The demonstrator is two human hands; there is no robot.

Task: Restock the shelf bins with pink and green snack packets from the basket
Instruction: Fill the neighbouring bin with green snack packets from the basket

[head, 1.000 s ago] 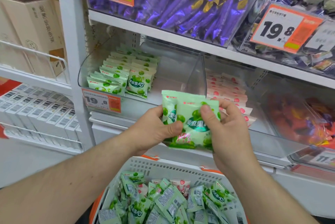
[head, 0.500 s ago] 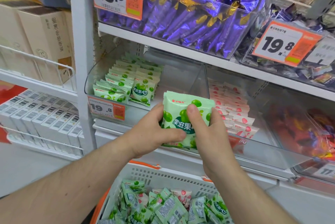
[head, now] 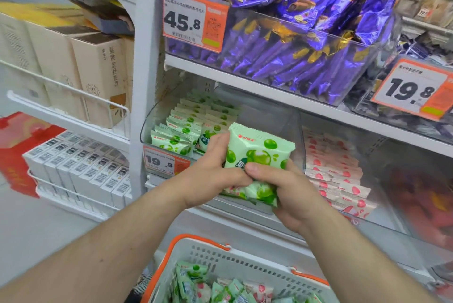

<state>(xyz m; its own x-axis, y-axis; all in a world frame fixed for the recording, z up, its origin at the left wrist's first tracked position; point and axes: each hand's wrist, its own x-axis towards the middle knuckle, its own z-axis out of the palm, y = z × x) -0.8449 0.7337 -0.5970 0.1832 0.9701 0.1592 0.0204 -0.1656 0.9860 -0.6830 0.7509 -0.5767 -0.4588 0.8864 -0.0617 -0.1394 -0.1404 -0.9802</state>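
Observation:
Both hands grip a small stack of green snack packets [head: 257, 153] in front of the clear shelf bins. My left hand [head: 215, 175] holds the stack's left side; my right hand [head: 284, 187] clasps its lower right, thumb across the front. Behind them the left bin [head: 157, 116] holds rows of green packets [head: 186, 128]. The bin to the right [head: 382, 219] holds pink packets [head: 338, 175]. Below, the white basket with orange handles [head: 230, 261] contains several loose green and pink packets [head: 220, 288].
Purple snack bags [head: 294, 40] fill the bin on the shelf above, with orange price tags [head: 193, 20] on the bin fronts. White and beige boxes [head: 81, 170] stand on wire shelves to the left. A bin of reddish packets [head: 426, 204] lies at the far right.
Both hands have lifted the green packets up and forward toward the bins. My view has moved closer to the shelf and the basket has dropped lower in it.

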